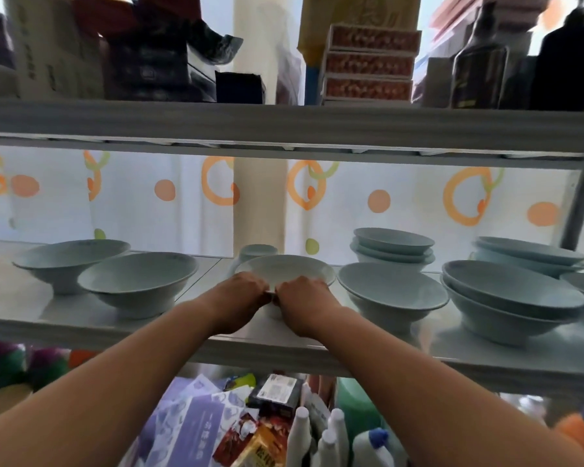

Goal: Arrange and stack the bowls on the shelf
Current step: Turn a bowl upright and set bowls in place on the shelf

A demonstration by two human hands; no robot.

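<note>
Several pale blue-white bowls stand on the middle shelf (81,326). My left hand (238,298) and my right hand (304,299) both grip the near rim of a white centre bowl (287,269), fingers curled over its edge, knuckles almost touching. Two single bowls sit to the left, one at the back (70,261) and one nearer (137,281). Right of centre is a single bowl (391,291), with a stack of three (393,246) behind it. Further right stand a nested pair (509,298) and another stack (526,256).
A small cup (257,251) stands behind the centre bowl. The upper shelf (284,124) hangs close overhead, loaded with boxes and bottles (479,62). Below the shelf are plastic bottles (334,439) and packets. A metal post (580,203) bounds the right side.
</note>
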